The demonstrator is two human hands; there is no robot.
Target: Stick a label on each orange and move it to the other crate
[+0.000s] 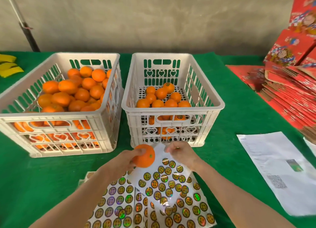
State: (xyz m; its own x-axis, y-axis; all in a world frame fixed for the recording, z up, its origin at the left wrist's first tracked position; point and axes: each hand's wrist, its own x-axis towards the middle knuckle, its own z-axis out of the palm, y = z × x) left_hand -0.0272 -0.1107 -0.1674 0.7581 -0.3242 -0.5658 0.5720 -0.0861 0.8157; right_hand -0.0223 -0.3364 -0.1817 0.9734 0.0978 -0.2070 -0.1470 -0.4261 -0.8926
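left hand [127,157] grips an orange [145,157] above the label sheets [162,190] on the green desk [239,99], just in front of the right crate [171,108]. right hand [181,153] fingers [171,148] are curled beside it; i cannot tell if they pinch a label.

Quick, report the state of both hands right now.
Left hand: grips an orange.
Right hand: fingers pinched at the top of the label sheet, apparently on one label.

legible text: none | white paper sheet [277,167]: print blurred | red cardboard cartons [289,48]: lettering blurred | round holographic labels [147,176]: marks unreadable
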